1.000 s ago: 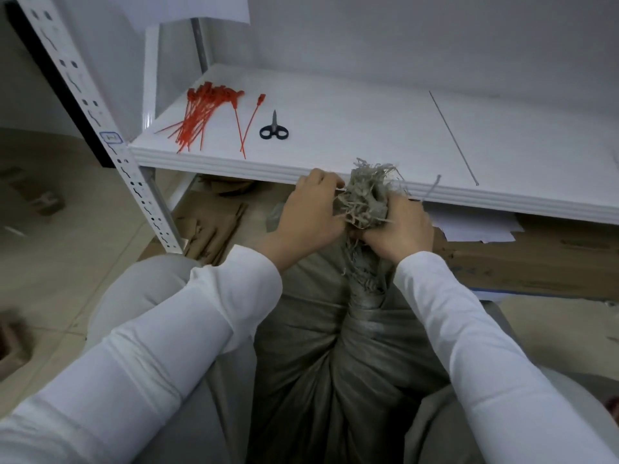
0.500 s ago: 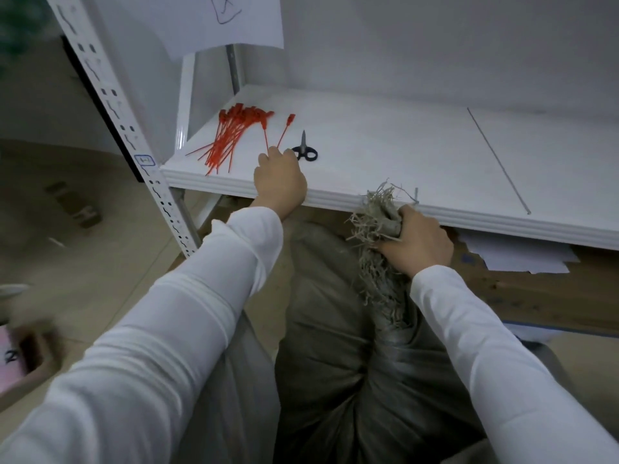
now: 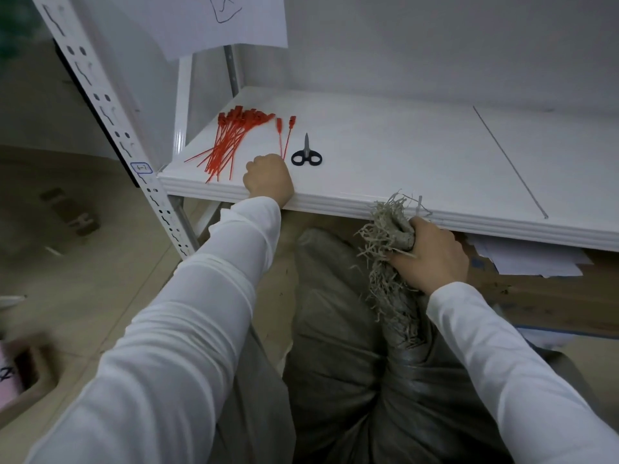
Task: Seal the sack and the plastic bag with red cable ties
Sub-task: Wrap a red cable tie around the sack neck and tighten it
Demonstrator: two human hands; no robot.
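Observation:
A grey woven sack (image 3: 351,329) stands on the floor between my knees. My right hand (image 3: 432,252) grips its gathered, frayed neck (image 3: 388,226) just below the shelf's front edge. A bundle of red cable ties (image 3: 231,139) lies at the left end of the white shelf (image 3: 402,155). Two loose red ties (image 3: 284,135) lie beside the bundle. My left hand (image 3: 268,179) rests on the shelf edge with its fingers curled over the tail ends of these two ties. No plastic bag is in view.
Small black scissors (image 3: 305,155) lie just right of the loose ties. A perforated white upright (image 3: 110,128) stands at the shelf's left corner. Paper sheets (image 3: 529,259) and a wooden board lie under the shelf at right. A sheet of paper (image 3: 217,21) hangs above.
My left hand has let go of the sack neck and moved up-left onto the shelf, to the loose ties. My right hand has kept its hold on the neck.

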